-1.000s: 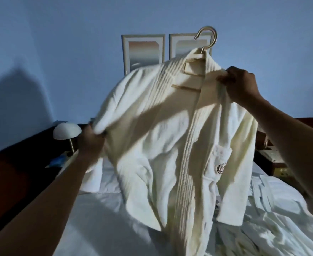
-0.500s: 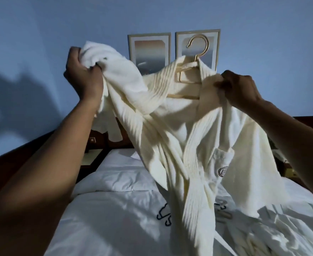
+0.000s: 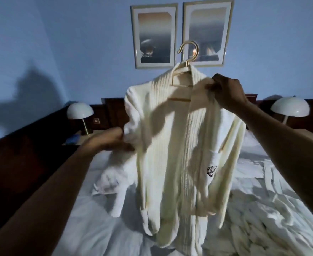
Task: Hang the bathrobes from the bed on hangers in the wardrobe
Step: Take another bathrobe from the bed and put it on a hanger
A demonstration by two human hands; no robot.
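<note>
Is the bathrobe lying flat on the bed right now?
No, the bathrobe hangs upright on the hanger, lifted above the bed by the right hand gripping its collar.

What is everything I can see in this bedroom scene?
bed: one, white sheets, foreground
headboard: one, dark brown, behind the bed
bathrobe: one, cream, held up above the bed
hanger: one, gold hook, inside the bathrobe's collar
white cloth: one crumpled heap, on the bed, left of the bathrobe
framed pictures: two, pale frames, above the headboard
lamps: two, white domes, flanking the bed
left hand: one, grips the bathrobe's sleeve edge
right hand: one, pinches the bathrobe's shoulder
</note>
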